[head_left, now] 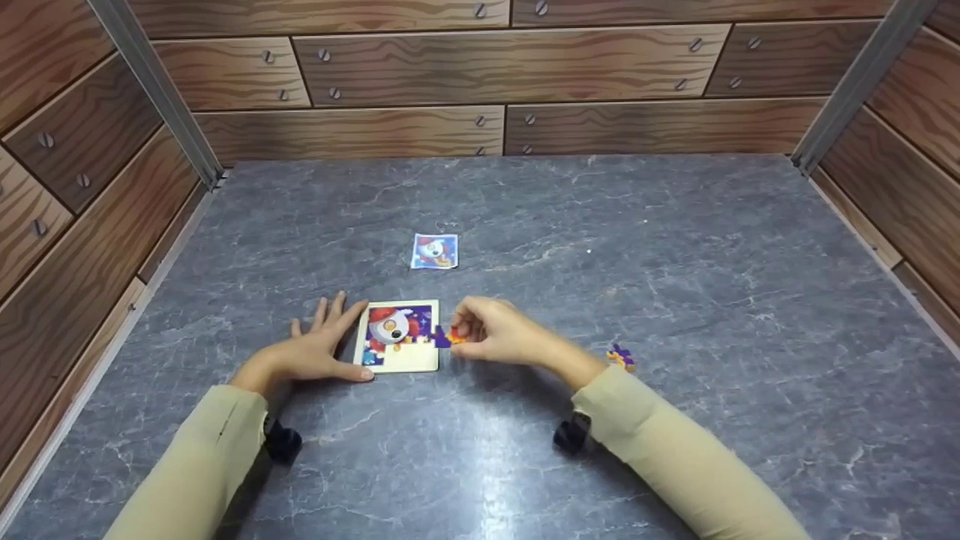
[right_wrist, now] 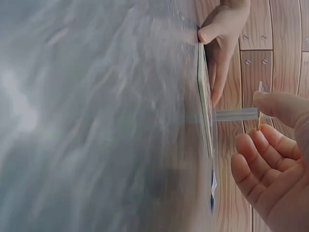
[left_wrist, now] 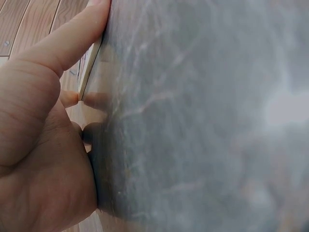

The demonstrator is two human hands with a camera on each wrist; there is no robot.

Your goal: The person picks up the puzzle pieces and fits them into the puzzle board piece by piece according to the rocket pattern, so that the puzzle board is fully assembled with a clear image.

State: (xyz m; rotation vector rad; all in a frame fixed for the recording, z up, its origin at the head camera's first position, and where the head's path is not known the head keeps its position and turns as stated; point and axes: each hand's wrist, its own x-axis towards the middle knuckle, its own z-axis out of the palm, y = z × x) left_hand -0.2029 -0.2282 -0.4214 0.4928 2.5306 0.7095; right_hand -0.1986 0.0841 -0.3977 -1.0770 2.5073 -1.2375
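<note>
A square jigsaw puzzle in a cream tray (head_left: pixel 411 360) lies on the table, its picture a white and red cartoon figure on purple. Bare tray shows at its lower right. My left hand (head_left: pixel 319 349) rests at the tray's left side, fingers spread, with the thumb by the lower left corner and a fingertip at the upper left. My right hand (head_left: pixel 491 330) pinches a purple and orange puzzle piece (head_left: pixel 442 339) between thumb and fingers at the tray's right edge. In the right wrist view that puzzle piece (right_wrist: pixel 260 108) appears edge-on, raised off the table.
Another purple and orange puzzle piece (head_left: pixel 620 357) lies right of the tray, beside the right forearm. A small picture card (head_left: pixel 435 251) of the same figure lies beyond the tray. Wood-patterned walls (head_left: pixel 510 67) enclose the grey marbled table (head_left: pixel 675 262) at the back and sides.
</note>
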